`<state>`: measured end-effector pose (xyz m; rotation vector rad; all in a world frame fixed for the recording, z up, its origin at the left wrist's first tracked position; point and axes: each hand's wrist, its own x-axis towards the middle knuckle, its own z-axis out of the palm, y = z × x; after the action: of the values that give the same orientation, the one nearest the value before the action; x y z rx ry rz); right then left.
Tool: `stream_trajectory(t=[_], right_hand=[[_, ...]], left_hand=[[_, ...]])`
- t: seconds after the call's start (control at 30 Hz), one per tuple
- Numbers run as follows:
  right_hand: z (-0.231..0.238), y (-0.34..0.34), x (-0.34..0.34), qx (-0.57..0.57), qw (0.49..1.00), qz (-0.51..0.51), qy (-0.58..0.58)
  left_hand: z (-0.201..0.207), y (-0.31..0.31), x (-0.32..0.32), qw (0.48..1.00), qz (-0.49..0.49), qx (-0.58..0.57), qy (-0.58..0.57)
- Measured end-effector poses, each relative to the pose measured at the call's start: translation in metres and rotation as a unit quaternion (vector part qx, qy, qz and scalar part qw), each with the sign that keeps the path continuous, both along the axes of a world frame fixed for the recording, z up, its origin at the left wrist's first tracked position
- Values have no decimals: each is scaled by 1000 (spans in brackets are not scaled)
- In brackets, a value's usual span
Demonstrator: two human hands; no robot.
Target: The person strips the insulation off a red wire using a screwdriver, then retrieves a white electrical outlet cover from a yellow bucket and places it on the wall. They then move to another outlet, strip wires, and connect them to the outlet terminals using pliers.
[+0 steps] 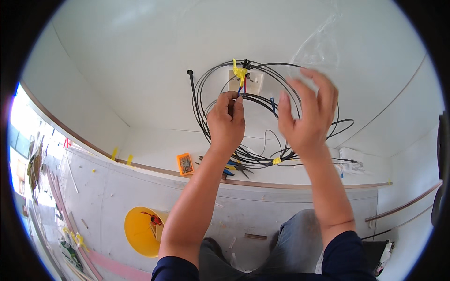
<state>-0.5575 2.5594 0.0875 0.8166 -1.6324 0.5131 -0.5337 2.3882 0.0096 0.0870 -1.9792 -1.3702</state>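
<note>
My left hand (227, 118) pinches thin coloured wires (242, 87), blue and red, at the middle of the panel. Just above its fingertips, yellow tape (240, 71) wraps the upper part of those wires. Behind them, a cream wall box (255, 84) is partly covered. My right hand (309, 110) is raised to the right, slightly blurred, its fingers apart and nothing visible in them. A large coil of black cable (202, 105) loops around and behind both hands, bound low down with a yellow tape band (277, 160).
On the ledge are an orange box of screws (185, 164), pliers (238, 167) and a white packet (351, 159). A yellow bucket (140, 232) with tools stands on the floor at left. One black cable enters a hole (190, 72). Clear plastic film (318, 44) hangs upper right.
</note>
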Motion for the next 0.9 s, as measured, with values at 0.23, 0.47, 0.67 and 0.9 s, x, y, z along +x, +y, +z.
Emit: stream_trajectory(t=[0.23, 0.47, 0.67, 0.9], right_hand=[[39, 20, -30, 196, 893, -119, -389], [37, 15, -70, 220, 706, 39, -672], [13, -1, -52, 249, 768, -56, -588], [31, 10, -67, 172, 794, -2, -582]], left_hand=[[-17, -11, -6, 997, -47, -27, 58], [-17, -5, -12, 993, -89, -29, 69], [-17, 3, -15, 990, -120, 2, 71], [-15, -5, -13, 993, -80, -35, 85]])
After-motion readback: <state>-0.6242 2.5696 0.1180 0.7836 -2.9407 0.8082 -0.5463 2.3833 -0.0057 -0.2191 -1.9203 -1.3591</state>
